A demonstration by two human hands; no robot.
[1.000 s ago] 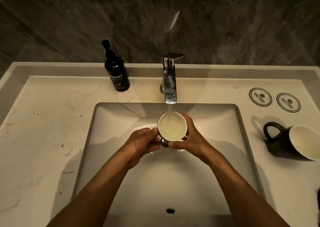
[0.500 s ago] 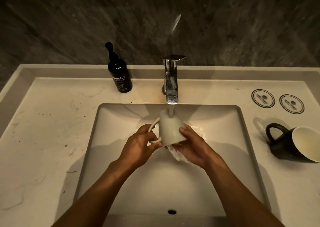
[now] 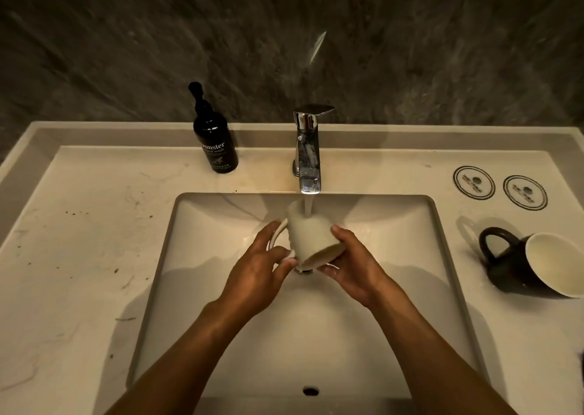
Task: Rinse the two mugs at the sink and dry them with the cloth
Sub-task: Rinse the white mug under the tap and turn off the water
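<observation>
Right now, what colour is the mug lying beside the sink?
Black outside, cream inside, seen in the head view.

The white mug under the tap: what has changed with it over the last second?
The white mug was upright and filling; both hands tipped it over, mouth now toward the person, so water runs down its outside. The left hand still holds the handle, the right hand the body. The black mug and soap bottle stayed put.

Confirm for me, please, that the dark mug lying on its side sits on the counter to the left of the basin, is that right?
Not quite: the dark mug does lie on its side on the counter, but to the right of the basin, as the head view shows.
</observation>
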